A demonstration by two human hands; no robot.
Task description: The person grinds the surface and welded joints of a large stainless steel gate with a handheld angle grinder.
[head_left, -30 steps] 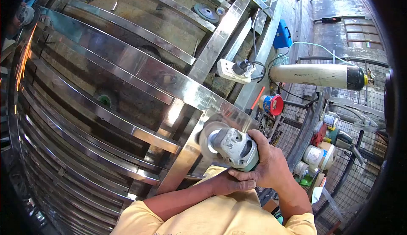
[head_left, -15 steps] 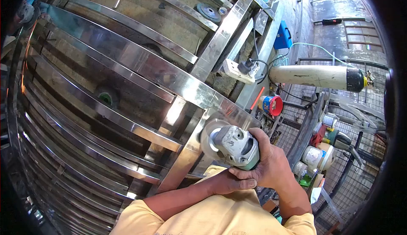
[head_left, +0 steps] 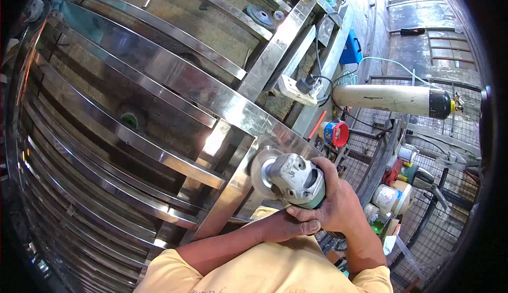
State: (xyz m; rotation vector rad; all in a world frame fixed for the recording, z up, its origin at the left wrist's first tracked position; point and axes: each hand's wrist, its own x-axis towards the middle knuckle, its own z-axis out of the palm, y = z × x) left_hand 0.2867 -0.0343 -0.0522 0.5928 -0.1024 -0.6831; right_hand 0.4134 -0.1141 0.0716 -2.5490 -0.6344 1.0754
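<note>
An angle grinder point(head_left: 297, 177) with a scuffed silver head and green body is gripped by both my hands, low in front of my chest. My right hand point(head_left: 341, 203) wraps its near side, one finger stretched along the head. From the left, my left hand point(head_left: 288, 227) reaches across and closes at the grinder's underside, its fingers partly hidden. The grinder's disc point(head_left: 263, 172) is a blurred pale circle, as if spinning. It overlaps a corner joint of the shiny metal frame point(head_left: 233, 105), where a wide rail meets a cross bar point(head_left: 225, 208).
Parallel metal bars point(head_left: 121, 129) fill the left side. Orange sparks point(head_left: 29, 65) streak at the far left, near a partly visible person point(head_left: 34, 8). A power strip point(head_left: 297, 89), gas cylinder point(head_left: 389, 100), red-rimmed tub point(head_left: 338, 134) and blue case point(head_left: 350, 47) lie to the right.
The view has shifted slightly. The grinder and both hands stay at the same joint, with the head tilted a little differently. The sparks at far left have changed shape.
</note>
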